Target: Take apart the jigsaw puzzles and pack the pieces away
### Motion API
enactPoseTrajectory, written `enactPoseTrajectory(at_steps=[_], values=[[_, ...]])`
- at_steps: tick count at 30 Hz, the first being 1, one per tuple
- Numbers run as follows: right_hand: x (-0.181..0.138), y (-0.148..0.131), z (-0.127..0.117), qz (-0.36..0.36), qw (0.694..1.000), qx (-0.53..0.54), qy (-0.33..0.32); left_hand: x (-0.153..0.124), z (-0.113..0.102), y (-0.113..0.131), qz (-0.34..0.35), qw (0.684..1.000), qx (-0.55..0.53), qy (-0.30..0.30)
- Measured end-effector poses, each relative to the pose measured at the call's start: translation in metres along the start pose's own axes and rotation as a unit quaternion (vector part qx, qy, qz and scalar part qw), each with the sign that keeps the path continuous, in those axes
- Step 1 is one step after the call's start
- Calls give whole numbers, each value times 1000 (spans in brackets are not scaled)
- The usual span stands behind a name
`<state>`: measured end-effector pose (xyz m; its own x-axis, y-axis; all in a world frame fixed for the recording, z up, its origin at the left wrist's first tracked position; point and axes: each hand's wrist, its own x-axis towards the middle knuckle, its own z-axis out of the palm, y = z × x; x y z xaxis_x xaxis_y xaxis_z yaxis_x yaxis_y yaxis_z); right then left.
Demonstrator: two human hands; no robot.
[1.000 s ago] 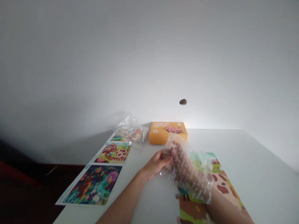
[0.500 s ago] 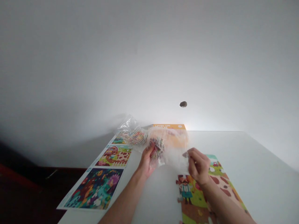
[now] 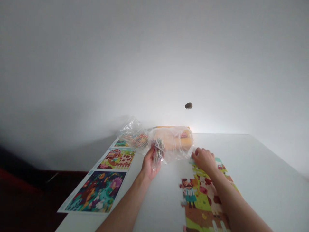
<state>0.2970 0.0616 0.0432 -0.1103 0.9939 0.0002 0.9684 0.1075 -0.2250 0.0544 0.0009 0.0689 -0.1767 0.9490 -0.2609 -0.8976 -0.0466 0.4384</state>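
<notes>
A clear plastic bag (image 3: pixel 175 151) stretches between my two hands above the white table. My left hand (image 3: pixel 150 164) is closed around one end of it, gripping a bunch of puzzle pieces (image 3: pixel 158 150) that show through the plastic. At the bag's other end, my right hand (image 3: pixel 203 158) pinches its edge; the fingertips are partly hidden. Below my right forearm lies a partly assembled farm puzzle (image 3: pixel 200 199) with a farmer and a brown-spotted cow.
A second clear bag of puzzle pieces (image 3: pixel 138 138) rests at the back left. Beside it, a printed sheet (image 3: pixel 96 193) with several pictures reaches over the table's left edge. A yellow-orange box (image 3: pixel 187 141) stands behind the bag, against the wall (image 3: pixel 154 64), which has a dark hole (image 3: pixel 188 105).
My right hand has moved up and turned palm-down, and the held bag is spread wider, covering more of the box. My left hand keeps its grip, only slightly shifted.
</notes>
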Motion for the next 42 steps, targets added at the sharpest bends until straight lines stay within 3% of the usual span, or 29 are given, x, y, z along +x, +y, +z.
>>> enactPoseTrajectory(at_steps=[13,20,26,32,37,42], values=[[2,-1,-7,3,1000,17,-15,-1,4,2,-5,1000,-11,25],[-2,0,-10,-38,998,43,2,-1,4,2,-1,999,-13,30],[0,1,-10,-63,991,82,90,-1,4,2,-2,1000,-11,16],[-4,-6,-17,-135,958,137,212,-2,6,2,1,999,-10,33],[-8,-12,-13,-146,965,163,146,-1,5,2,2,1000,-10,29],[-10,-15,-18,-158,977,108,96,0,4,2,-5,1000,-6,18]])
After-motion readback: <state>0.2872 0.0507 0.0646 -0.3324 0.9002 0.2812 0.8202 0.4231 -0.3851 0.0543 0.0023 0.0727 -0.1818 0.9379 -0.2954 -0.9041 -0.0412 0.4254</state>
